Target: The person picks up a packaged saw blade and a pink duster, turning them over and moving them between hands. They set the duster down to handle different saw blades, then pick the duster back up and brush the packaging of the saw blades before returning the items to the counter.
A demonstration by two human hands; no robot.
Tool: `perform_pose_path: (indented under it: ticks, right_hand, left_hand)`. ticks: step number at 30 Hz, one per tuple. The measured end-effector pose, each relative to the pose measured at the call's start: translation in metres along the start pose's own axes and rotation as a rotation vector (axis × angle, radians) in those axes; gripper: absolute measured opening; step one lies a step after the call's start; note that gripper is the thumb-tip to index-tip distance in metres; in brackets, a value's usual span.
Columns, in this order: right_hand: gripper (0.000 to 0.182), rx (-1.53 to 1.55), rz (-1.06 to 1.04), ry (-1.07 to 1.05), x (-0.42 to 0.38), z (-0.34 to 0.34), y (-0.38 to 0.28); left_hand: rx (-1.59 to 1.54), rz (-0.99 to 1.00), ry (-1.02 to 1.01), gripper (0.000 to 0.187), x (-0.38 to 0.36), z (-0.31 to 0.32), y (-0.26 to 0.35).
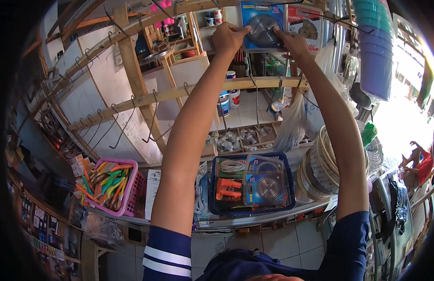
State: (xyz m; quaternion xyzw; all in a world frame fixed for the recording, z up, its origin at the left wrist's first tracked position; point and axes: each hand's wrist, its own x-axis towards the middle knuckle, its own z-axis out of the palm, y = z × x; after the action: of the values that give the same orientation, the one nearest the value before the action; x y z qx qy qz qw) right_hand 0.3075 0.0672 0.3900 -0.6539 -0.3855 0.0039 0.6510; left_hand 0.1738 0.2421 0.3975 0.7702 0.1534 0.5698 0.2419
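Observation:
A circular saw blade in a blue blister pack (pixel 262 14) is held up high at the top of the view, against a wooden rail with hooks. My left hand (pixel 229 38) pinches the pack's left edge with the thumb in front. My right hand (pixel 295 44) grips its right side, thumb on the blade; the other fingers are partly hidden. Close behind my right hand hangs a red-and-white blade pack (pixel 315 21). Below my arms, a dark blue basket (pixel 252 213) holds another blue saw blade pack (pixel 269 189) and an orange tool (pixel 227 188).
A lower wooden rail (pixel 235 84) carries several long metal hooks. On the counter stand a pink basket (pixel 132 199) of colourful handled tools and coils of hose (pixel 315 171). Stacked buckets in plastic (pixel 377 61) hang at right. A divided tray (pixel 268 133) holds small bagged parts.

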Motion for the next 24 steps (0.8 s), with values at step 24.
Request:
perform_pose_path:
  ticks: [24]
  right_hand:
    - [0.061, -0.136, -0.042, 0.037, 0.035, 0.006, 0.030]
  left_hand:
    - [0.199, -0.185, -0.270, 0.049, -0.024, -0.033, 0.054]
